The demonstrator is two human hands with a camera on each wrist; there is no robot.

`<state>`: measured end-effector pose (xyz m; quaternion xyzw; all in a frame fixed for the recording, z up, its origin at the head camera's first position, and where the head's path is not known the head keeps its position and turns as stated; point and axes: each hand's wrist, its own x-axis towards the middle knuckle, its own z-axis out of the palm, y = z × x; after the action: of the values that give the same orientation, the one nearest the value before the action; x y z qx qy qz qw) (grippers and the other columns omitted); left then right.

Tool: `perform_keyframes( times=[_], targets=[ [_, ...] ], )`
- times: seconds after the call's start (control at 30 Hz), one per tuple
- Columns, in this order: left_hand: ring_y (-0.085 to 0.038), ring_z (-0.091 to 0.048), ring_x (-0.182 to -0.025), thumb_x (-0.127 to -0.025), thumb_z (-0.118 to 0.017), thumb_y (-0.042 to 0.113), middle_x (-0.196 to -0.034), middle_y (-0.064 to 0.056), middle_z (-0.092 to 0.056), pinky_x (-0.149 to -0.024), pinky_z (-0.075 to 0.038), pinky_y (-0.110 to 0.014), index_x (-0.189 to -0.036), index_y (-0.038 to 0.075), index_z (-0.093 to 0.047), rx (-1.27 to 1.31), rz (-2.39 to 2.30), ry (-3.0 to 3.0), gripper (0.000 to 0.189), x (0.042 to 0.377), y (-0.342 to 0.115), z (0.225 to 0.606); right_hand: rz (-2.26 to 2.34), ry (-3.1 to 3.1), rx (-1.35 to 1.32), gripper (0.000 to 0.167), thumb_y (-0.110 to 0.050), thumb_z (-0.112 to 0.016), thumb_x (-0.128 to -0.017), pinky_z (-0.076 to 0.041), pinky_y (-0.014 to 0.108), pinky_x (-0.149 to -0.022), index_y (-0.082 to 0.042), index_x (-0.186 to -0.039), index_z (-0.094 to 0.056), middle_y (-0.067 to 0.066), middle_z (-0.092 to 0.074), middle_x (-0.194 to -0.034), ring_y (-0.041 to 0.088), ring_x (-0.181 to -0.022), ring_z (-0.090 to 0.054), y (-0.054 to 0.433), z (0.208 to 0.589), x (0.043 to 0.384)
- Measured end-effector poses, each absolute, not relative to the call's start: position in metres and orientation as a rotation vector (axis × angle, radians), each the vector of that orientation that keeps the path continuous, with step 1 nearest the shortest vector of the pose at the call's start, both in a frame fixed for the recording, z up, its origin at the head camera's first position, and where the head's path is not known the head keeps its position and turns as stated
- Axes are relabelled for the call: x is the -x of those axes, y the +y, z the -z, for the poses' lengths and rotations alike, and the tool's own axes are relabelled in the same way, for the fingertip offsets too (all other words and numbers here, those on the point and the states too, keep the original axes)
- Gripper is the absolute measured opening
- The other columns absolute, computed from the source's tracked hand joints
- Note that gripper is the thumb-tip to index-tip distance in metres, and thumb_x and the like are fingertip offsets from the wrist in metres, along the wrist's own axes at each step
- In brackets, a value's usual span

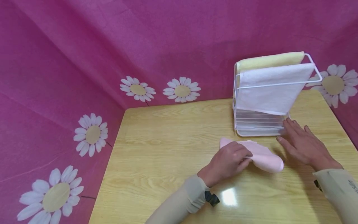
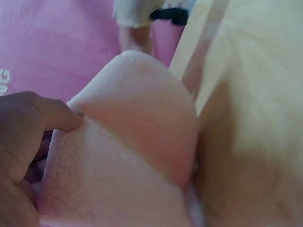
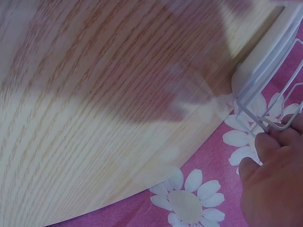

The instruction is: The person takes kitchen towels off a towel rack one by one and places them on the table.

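Observation:
My left hand (image 1: 227, 160) pinches the edge of a small pink towel (image 1: 267, 159), folded over and lifted partly off the table. In the left wrist view the thumb lies on the fuzzy cloth (image 2: 128, 137) and the other fingers go behind it. The right hand (image 1: 306, 147), its fingers extended, is at the front right corner of a white wire rack (image 1: 260, 135). Its fingertips seem to touch the rack's wire; the right wrist view shows this hand (image 3: 274, 172) beside the frame. A white towel (image 1: 271, 93) and a pale yellow towel (image 1: 271, 61) hang over the rack's upper bars.
The light wood table (image 1: 156, 155) carries the rack at its back right. A magenta curtain (image 1: 179, 40) with white daisies rises behind the table and along its left side. The table's right edge runs close past the right hand.

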<state>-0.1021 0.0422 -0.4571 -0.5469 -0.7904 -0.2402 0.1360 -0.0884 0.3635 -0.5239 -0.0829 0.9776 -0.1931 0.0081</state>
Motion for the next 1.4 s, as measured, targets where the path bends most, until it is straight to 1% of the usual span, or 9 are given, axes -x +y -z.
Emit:
perform_keyframes(
  times=[0.13, 0.37, 0.57, 0.83, 0.97, 1.13, 1.2, 1.27, 1.4],
  targets=[
    [-0.009, -0.064, -0.090, -0.090, -0.074, 0.014, -0.092, 0.005, -0.071, -0.092, -0.042, -0.014, -0.097, 0.011, -0.075, 1.577, 0.670, -2.318, 0.008, 0.083, 0.040, 0.469, 0.599, 3.072, 0.253, 0.080, -0.044, -0.045, -0.105, 0.011, 0.048, -0.118, -0.001, -0.160, -0.006, 0.026, -0.010, -0.163, 0.040, -0.150, -0.006, 0.364, 0.524, 0.086],
    [-0.005, -0.061, -0.093, -0.092, -0.071, 0.018, -0.093, 0.010, -0.070, -0.091, -0.042, -0.012, -0.098, 0.016, -0.075, 1.570, 0.576, -2.416, 0.008, 0.060, 0.036, 0.489, 0.584, 3.087, 0.223, 0.079, -0.045, -0.044, -0.105, 0.010, 0.050, -0.118, -0.002, -0.160, -0.005, 0.026, -0.011, -0.163, 0.040, -0.150, -0.007, 0.363, 0.522, 0.089],
    [-0.001, -0.059, -0.088, -0.089, -0.071, 0.016, -0.089, 0.013, -0.068, -0.088, -0.041, -0.011, -0.094, 0.019, -0.076, 1.591, 0.517, -2.430, 0.007, 0.053, 0.034, 0.508, 0.580, 3.073, 0.210, 0.081, -0.045, -0.044, -0.105, 0.010, 0.050, -0.118, -0.003, -0.160, -0.002, 0.026, -0.009, -0.163, 0.040, -0.151, -0.004, 0.362, 0.521, 0.090],
    [0.002, -0.054, -0.078, -0.080, -0.077, 0.016, -0.083, 0.015, -0.064, -0.076, -0.040, -0.008, -0.088, 0.022, -0.075, 1.646, 0.454, -2.555, 0.011, 0.049, 0.032, 0.529, 0.597, 3.064, 0.217, 0.081, -0.045, -0.044, -0.105, 0.010, 0.049, -0.118, -0.006, -0.161, 0.001, 0.025, -0.008, -0.164, 0.038, -0.151, -0.001, 0.361, 0.518, 0.090],
    [0.002, -0.054, -0.080, -0.078, -0.078, 0.016, -0.085, 0.016, -0.065, -0.076, -0.039, -0.008, -0.090, 0.023, -0.076, 1.688, 0.395, -2.648, 0.013, 0.047, 0.033, 0.538, 0.599, 3.064, 0.209, 0.082, -0.047, -0.044, -0.104, 0.011, 0.049, -0.117, -0.009, -0.161, 0.001, 0.024, -0.007, -0.164, 0.037, -0.151, -0.001, 0.361, 0.520, 0.090],
    [0.002, -0.052, -0.079, -0.078, -0.078, 0.017, -0.084, 0.017, -0.063, -0.075, -0.039, -0.008, -0.088, 0.024, -0.076, 1.710, 0.345, -2.672, 0.013, 0.044, 0.034, 0.545, 0.607, 3.075, 0.240, 0.081, -0.046, -0.045, -0.104, 0.012, 0.047, -0.117, -0.007, -0.161, -0.002, 0.023, -0.008, -0.164, 0.038, -0.151, -0.003, 0.362, 0.523, 0.088],
    [0.002, -0.051, -0.078, -0.079, -0.080, 0.022, -0.083, 0.017, -0.062, -0.073, -0.038, -0.008, -0.088, 0.024, -0.075, 1.714, 0.344, -2.678, 0.010, 0.044, 0.033, 0.544, 0.600, 3.080, 0.246, 0.081, -0.046, -0.045, -0.104, 0.011, 0.048, -0.118, -0.006, -0.161, -0.003, 0.024, -0.009, -0.164, 0.039, -0.151, -0.005, 0.362, 0.524, 0.088],
    [0.003, -0.049, -0.077, -0.081, -0.082, 0.030, -0.082, 0.017, -0.060, -0.072, -0.038, -0.008, -0.089, 0.024, -0.074, 1.713, 0.366, -2.707, 0.012, 0.046, 0.033, 0.540, 0.597, 3.085, 0.245, 0.082, -0.046, -0.046, -0.104, 0.009, 0.049, -0.118, -0.006, -0.161, -0.003, 0.024, -0.010, -0.164, 0.039, -0.151, -0.006, 0.361, 0.524, 0.089],
    [0.004, -0.048, -0.077, -0.082, -0.082, 0.047, -0.083, 0.017, -0.061, -0.073, -0.039, -0.009, -0.093, 0.023, -0.075, 1.668, 0.436, -2.757, 0.028, 0.055, 0.031, 0.526, 0.578, 3.081, 0.230, 0.082, -0.047, -0.045, -0.104, 0.010, 0.049, -0.118, -0.007, -0.161, -0.001, 0.024, -0.010, -0.164, 0.039, -0.151, -0.006, 0.361, 0.524, 0.090]
  ],
)
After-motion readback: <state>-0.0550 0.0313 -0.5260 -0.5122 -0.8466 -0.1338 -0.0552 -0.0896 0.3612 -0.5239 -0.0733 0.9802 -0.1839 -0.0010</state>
